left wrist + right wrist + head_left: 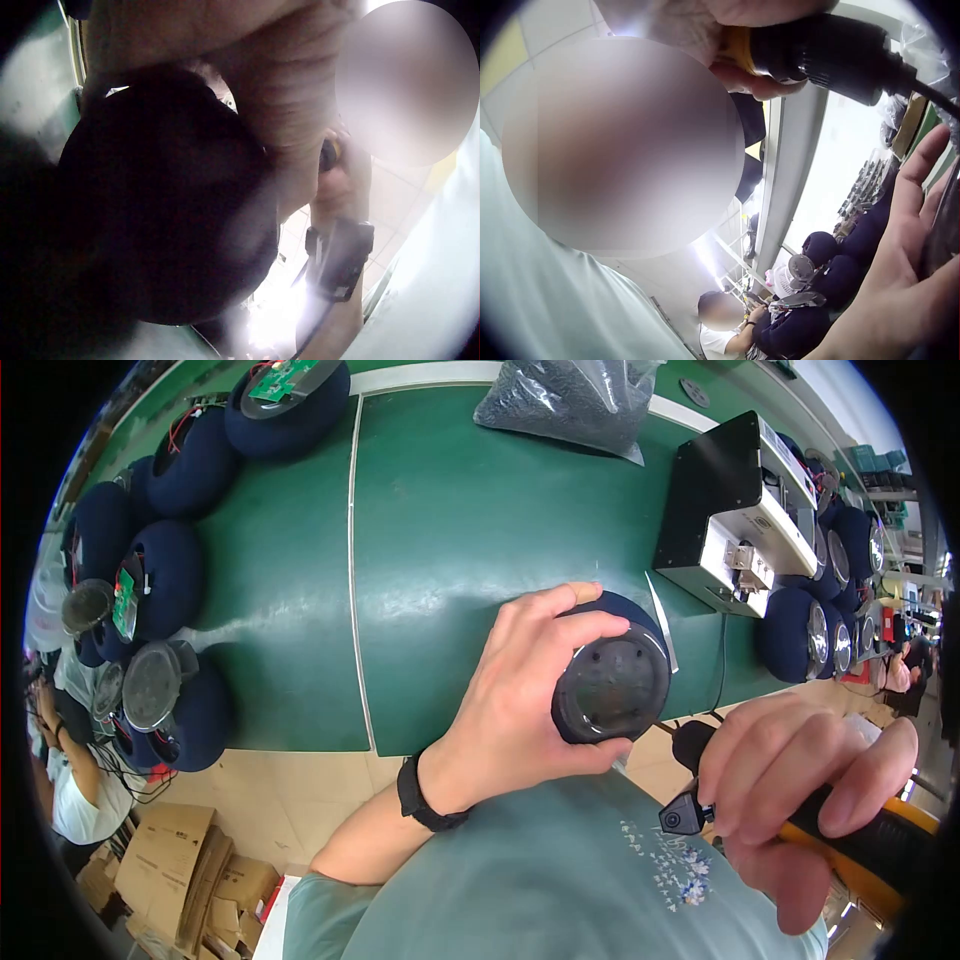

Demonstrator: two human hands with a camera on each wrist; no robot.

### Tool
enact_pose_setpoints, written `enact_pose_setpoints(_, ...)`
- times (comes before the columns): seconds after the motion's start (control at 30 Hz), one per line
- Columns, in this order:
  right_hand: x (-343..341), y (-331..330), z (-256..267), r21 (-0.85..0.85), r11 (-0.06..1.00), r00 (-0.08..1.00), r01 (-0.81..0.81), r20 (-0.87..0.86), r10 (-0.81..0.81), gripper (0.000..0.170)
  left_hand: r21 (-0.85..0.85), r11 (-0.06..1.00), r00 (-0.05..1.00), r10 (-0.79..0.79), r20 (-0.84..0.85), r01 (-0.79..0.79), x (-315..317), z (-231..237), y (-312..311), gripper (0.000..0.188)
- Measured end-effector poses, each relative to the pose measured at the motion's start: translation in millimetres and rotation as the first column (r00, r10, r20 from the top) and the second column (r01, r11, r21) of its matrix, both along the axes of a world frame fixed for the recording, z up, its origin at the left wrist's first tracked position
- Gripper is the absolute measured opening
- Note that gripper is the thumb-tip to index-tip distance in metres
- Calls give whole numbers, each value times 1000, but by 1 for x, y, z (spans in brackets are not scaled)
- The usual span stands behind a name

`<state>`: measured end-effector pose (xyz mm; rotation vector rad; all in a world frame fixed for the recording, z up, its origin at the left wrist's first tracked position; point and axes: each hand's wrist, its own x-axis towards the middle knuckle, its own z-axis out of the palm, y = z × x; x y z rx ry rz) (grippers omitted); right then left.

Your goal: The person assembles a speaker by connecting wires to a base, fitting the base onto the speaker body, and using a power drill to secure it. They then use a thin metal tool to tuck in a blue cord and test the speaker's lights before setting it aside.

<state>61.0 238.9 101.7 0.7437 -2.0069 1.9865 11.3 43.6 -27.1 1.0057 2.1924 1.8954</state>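
Observation:
My left hand grips a round dark blue unit at the table's front edge, with fingers and thumb spread round its sides. A clear disc-shaped cover with small dark holes faces up on it. In the left wrist view the unit is a large dark shape under the palm. To the right, my right hand holds a yellow and black electric screwdriver, its fingers curled round the body. The right wrist view shows the screwdriver's black nose, pointing toward the left hand.
A black and white box-shaped machine stands at the back right. Behind lies a clear bag of dark granules. Several similar blue units line the left side, others the right. Cardboard lies on the floor at left.

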Motion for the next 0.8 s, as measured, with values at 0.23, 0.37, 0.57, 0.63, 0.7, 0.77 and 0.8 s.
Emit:
enact_pose_setpoints(0.23, -14, 16, 14, 55, 969, 969, -240, 79, 235, 64, -36, 999, 1000, -10, -14, 9, -1, 3, -2, 103)
enact_pose_setpoints(0.37, -8, 62, 8, -315, 844, 861, 435, -131, -492, 53, -56, 998, 999, -37, -1, 37, 1, 4, -1, 103)
enact_pose_setpoints(0.57, -45, 126, -21, -184, 817, 797, 547, -185, -575, 40, -65, 998, 996, 7, 90, -1, 0, 3, 5, 94)
enact_pose_setpoints(0.63, -45, 125, -24, -197, 809, 790, 554, -183, -585, 38, -61, 998, 996, 3, 87, 2, 1, 0, 5, 95)
enact_pose_setpoints(0.7, -43, 125, -27, -191, 828, 809, 528, -185, -559, 36, -62, 998, 996, 5, 90, 1, 1, -1, 5, 96)
enact_pose_setpoints(0.77, -45, 119, -27, -207, 814, 801, 542, -166, -576, 33, -59, 998, 994, 7, 110, -1, 2, -2, 5, 98)
enact_pose_setpoints(0.8, -45, 118, -28, -201, 817, 806, 541, -155, -572, 32, -62, 998, 994, 6, 111, 1, 1, -2, 5, 98)
